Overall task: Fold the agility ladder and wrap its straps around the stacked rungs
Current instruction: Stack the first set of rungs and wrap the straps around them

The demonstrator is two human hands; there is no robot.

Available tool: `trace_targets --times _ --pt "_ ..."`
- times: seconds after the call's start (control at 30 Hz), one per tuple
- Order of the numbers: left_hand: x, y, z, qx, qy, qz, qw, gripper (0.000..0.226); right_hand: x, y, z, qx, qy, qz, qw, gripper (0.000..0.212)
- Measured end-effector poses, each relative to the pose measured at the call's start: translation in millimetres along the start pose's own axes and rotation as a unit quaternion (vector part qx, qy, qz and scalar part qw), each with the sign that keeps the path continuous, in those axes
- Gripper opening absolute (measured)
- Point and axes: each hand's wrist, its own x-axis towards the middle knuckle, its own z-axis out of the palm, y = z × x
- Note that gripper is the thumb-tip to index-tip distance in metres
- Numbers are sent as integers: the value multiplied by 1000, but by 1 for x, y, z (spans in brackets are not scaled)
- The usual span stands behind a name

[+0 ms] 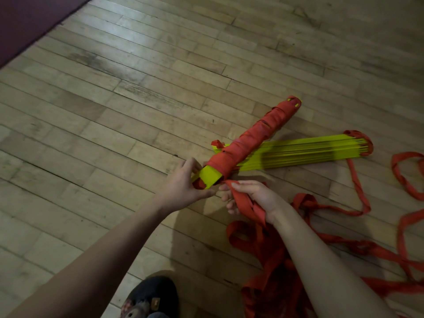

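A stack of yellow rungs wrapped in red strap (250, 138) slants from the middle toward the upper right, its bare yellow near end (210, 176) raised off the floor. My left hand (183, 182) grips that near end. My right hand (250, 198) holds a bunch of loose red strap (246, 204) just beside it, fingers curled round the strap. A second stack of yellow rungs (298, 151) lies flat on the floor behind, unwrapped, with red strap loops at its far end (364, 143).
Loose red strap (344, 246) trails in loops over the wooden floor (114, 111) to the right and lower right. A dark red mat edge (25, 21) fills the upper left corner. A shoe (149, 297) shows at the bottom centre.
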Motion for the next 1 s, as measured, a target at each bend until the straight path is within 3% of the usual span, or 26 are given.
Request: trace_targets --times 0.23,0.43,0.53,0.7,0.9,1.0 --pt "-14 3 2 -26 -15 10 1000 57 -4 0 -5 -1 11 0 1000 25" --pt "-5 13 5 165 88 60 981 49 2 5 4 -58 9 1 998 20" --pt "-1 13 7 217 101 77 968 61 9 2 5 -80 20 -25 996 18" --pt "2 11 3 183 84 64 977 56 10 5 2 -88 42 -42 994 20" --pt "5 10 2 49 32 72 996 52 4 0 -2 -46 33 -33 998 26" --pt "3 15 0 -54 -3 23 998 42 3 -2 -3 -33 33 -28 998 31"
